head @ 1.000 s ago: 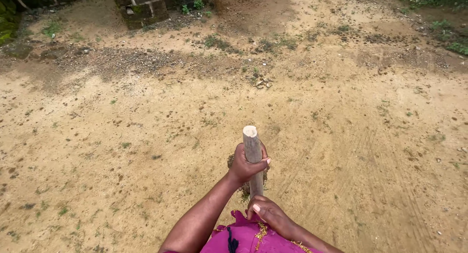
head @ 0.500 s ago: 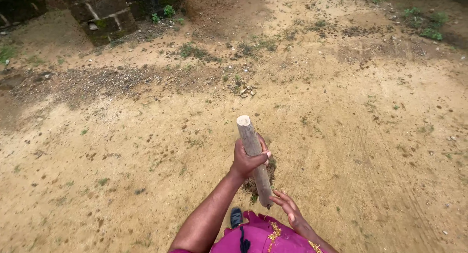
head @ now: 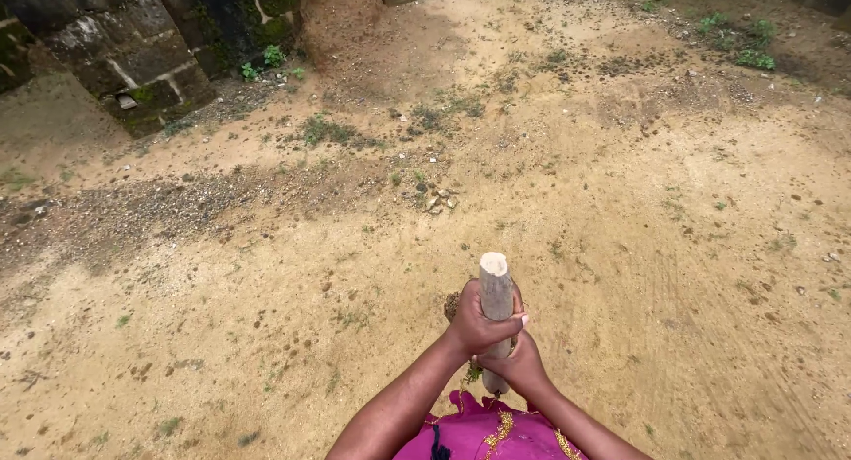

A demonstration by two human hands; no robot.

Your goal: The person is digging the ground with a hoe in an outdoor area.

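Note:
A pale wooden stick handle [head: 495,283] stands nearly upright in front of me, its cut end toward the camera. My left hand [head: 479,323] is wrapped around it just below the top. My right hand [head: 519,364] grips the handle lower down, right under the left hand. A bit of dark bristle or debris [head: 454,305] shows behind the hands; the lower end of the stick is hidden. My magenta garment with gold trim [head: 483,433] fills the bottom edge.
Bare sandy ground [head: 222,292] with scattered small debris and grass tufts spreads all round. A mossy stone block wall [head: 133,43] stands at the upper left. A few small stones [head: 439,198] lie ahead. Green plants [head: 740,39] grow at the upper right.
My right hand, loose and open by the stick half a second ago, has closed on the handle below the left hand. The stick has straightened to upright. The view has shifted right.

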